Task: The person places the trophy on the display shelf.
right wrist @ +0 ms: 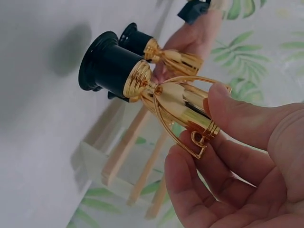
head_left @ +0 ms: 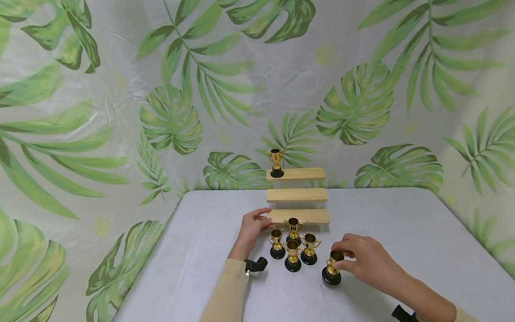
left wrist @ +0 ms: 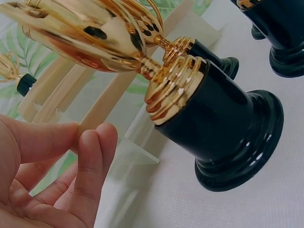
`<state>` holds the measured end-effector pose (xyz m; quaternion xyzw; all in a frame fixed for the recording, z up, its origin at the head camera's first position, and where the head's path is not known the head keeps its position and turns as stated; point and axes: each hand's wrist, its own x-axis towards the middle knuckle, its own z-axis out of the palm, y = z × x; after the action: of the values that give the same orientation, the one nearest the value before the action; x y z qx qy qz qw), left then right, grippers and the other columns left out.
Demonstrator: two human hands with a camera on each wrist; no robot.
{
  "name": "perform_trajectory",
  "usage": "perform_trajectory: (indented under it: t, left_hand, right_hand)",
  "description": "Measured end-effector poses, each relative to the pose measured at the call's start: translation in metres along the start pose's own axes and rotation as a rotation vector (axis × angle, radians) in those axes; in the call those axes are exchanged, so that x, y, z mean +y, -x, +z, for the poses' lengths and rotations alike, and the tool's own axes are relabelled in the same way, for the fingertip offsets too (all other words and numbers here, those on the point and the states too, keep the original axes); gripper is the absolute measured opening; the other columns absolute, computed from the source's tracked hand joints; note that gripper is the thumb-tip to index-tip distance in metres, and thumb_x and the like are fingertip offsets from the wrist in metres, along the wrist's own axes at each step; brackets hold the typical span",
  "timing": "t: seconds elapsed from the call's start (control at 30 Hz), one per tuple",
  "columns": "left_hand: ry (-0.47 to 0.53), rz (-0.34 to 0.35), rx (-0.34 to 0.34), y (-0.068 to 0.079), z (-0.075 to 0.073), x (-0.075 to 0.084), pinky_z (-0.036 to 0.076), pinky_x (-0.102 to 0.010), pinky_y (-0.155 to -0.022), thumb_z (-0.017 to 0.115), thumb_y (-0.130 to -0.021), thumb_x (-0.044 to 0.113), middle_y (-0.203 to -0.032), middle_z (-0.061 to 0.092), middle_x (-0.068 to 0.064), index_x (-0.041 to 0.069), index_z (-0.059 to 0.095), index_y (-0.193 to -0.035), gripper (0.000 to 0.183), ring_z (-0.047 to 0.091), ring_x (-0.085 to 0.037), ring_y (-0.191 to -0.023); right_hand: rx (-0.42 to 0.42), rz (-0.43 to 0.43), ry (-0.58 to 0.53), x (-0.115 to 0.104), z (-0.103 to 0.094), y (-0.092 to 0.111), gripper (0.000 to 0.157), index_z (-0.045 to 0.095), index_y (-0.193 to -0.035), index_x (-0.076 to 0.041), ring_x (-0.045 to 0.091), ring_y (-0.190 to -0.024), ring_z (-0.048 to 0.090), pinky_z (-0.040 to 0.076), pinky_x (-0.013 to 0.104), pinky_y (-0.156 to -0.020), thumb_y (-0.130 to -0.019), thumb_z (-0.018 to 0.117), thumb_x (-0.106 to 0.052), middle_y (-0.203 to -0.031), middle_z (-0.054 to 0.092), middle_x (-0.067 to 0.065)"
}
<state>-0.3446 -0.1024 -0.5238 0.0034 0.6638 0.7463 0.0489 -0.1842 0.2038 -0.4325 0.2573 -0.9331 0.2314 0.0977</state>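
My right hand pinches a small gold trophy cup by its bowl and handles, between thumb and fingers. Its black base points down toward the table, and a shadow falls apart from it. My left hand pinches the left end of the lowest wooden board of a three-step display stand, as the left wrist view also shows. Several more gold trophies with black bases, among them one trophy nearest me, stand upright in a cluster before the stand. Another trophy stands on the top step's left end.
A white cloth covers the table. Behind it hangs a pale backdrop printed with green leaves. The middle board of the stand holds nothing. Black straps, one a wrist band, circle both wrists.
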Motion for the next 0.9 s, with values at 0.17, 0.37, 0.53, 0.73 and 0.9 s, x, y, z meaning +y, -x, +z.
perform_trajectory:
  t: [0.17, 0.37, 0.53, 0.73, 0.9]
  left_hand:
    - [0.004, -0.006, 0.000, 0.001, 0.000, 0.001, 0.061, -0.036, -0.079, 0.072, -0.089, -0.003, -0.089, 0.067, -0.013, 0.005, 0.070, -0.125, 0.037, 0.073, -0.023, -0.076]
    - [0.010, -0.005, 0.000, 0.001, 0.001, 0.001, 0.061, -0.037, -0.080, 0.072, -0.088, -0.004, -0.087, 0.065, -0.012, 0.003, 0.070, -0.125, 0.038, 0.072, -0.021, -0.074]
    - [0.014, -0.005, 0.005, -0.002, 0.000, 0.000, 0.060, -0.040, -0.083, 0.073, -0.088, -0.004, -0.087, 0.064, -0.012, 0.002, 0.069, -0.126, 0.039, 0.073, -0.028, -0.079]
    - [0.018, -0.013, 0.006, -0.003, 0.001, 0.000, 0.061, -0.038, -0.082, 0.072, -0.088, -0.005, -0.087, 0.064, -0.012, 0.003, 0.070, -0.125, 0.038, 0.073, -0.028, -0.080]
    - [0.009, -0.020, 0.002, -0.002, 0.001, 0.002, 0.061, -0.039, -0.082, 0.073, -0.088, -0.004, -0.088, 0.065, -0.013, 0.004, 0.070, -0.125, 0.038, 0.073, -0.027, -0.079]
  right_hand:
    - [0.029, -0.013, 0.023, 0.000, -0.004, 0.001, 0.026, 0.076, -0.099, -0.023, 0.001, -0.070, 0.048, 0.042, 0.022, -0.056, -0.076, 0.088, -0.025, -0.082, 0.054, -0.022]
    - [0.046, -0.007, 0.040, -0.003, -0.012, 0.002, 0.026, 0.076, -0.098, -0.023, 0.000, -0.069, 0.046, 0.042, 0.023, -0.056, -0.076, 0.089, -0.025, -0.081, 0.053, -0.022]
    - [0.059, -0.008, 0.053, -0.003, -0.017, 0.002, 0.026, 0.076, -0.097, -0.024, 0.000, -0.068, 0.046, 0.042, 0.022, -0.057, -0.075, 0.089, -0.024, -0.080, 0.052, -0.022]
    - [0.060, 0.009, 0.051, -0.003, -0.022, 0.001, 0.026, 0.077, -0.098, -0.023, 0.003, -0.068, 0.047, 0.041, 0.023, -0.056, -0.075, 0.089, -0.024, -0.079, 0.052, -0.021]
    - [0.065, 0.041, 0.063, -0.006, -0.027, -0.001, 0.024, 0.077, -0.097, -0.024, 0.002, -0.068, 0.046, 0.042, 0.023, -0.056, -0.076, 0.089, -0.026, -0.077, 0.051, -0.021]
